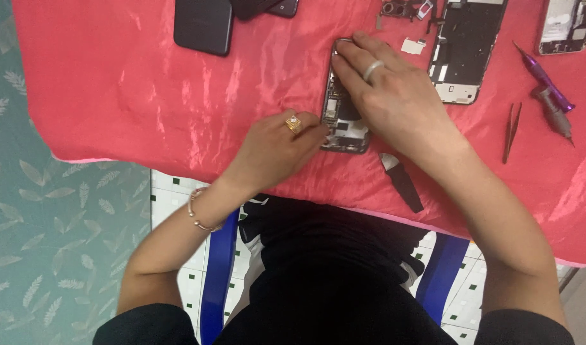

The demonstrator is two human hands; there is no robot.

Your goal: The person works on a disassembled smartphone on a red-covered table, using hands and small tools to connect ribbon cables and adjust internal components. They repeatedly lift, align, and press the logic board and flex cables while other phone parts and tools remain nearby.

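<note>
- Chair legs [219, 268], blue, stand nearest over a tiled floor [171, 191], either side of the person's dark clothing.
- Black flat tool [401, 182] with a pale tip lies loose near the front edge of the red cloth [114, 83], just right of the work.
- Left hand [277, 147], wearing a gold ring and a bead bracelet, presses its curled fingers against the lower left edge of the opened phone [344, 118]; it braces the frame rather than gripping round it.
- Opened phone lies flat on the cloth, mid-table, between the two hands. Its inside faces up: dark frame, small metal plates and parts showing, much of it hidden under the right hand.
- Right hand [392, 92], with a pale ring, lies over the phone's upper half, fingers spread and bent, tips on the top rim; whether it pinches anything small I cannot tell.
- Doing this well, as I judge it, calls for steady sideways bracing from the left hand and light, even fingertip pressure, so the frame does not slide on the slippery cloth.
- Tweezers [511, 133] and two screwdrivers [545, 80] rest well to the right.
- Farther back lie a second stripped phone [462, 51], a third [566, 25] at the corner, and a closed dark phone [203, 25] at the left.
</note>
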